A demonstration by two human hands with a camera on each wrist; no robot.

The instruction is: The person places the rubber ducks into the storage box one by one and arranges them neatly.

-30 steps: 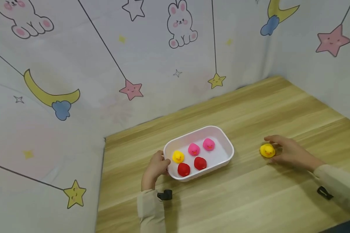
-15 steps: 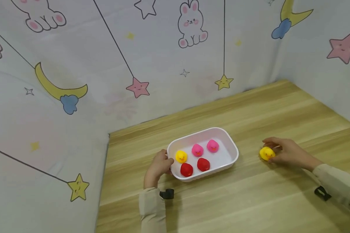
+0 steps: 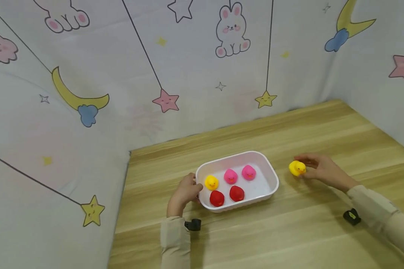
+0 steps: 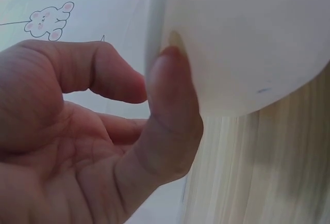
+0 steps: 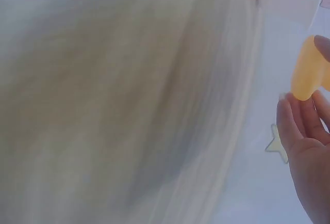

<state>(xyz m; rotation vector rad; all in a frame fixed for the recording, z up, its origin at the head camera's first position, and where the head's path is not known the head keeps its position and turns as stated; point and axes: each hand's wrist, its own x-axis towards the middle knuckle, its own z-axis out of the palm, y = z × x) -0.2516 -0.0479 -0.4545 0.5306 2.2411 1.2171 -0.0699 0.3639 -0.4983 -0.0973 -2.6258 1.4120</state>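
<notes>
A white tray point(image 3: 205, 203) stands on the wooden table, and my left hand point(image 3: 185, 192) grips its left end, thumb over the rim. In the left wrist view the thumb point(image 4: 172, 110) presses on the tray wall point(image 4: 237, 43). Inside lie a yellow rubber duck point(image 3: 211, 182), two pink ducks point(image 3: 230, 176) and two red ones point(image 3: 236, 193). To the right of the tray, my right hand point(image 3: 326, 172) pinches another yellow rubber duck point(image 3: 297, 168) between thumb and fingers, seemingly lifted off the table. The right wrist view shows that duck point(image 5: 308, 72) at its edge.
The wooden table point(image 3: 256, 239) reaches back to a white cloth wall point(image 3: 188, 71) printed with rabbits, moons and stars. A similar cloth closes off the right side. Each wrist carries a small black camera point(image 3: 193, 225).
My right hand has taken hold of the yellow duck, raised it and moved it left, nearer the tray. The left hand keeps its grip on the tray. The head view has shifted slightly.
</notes>
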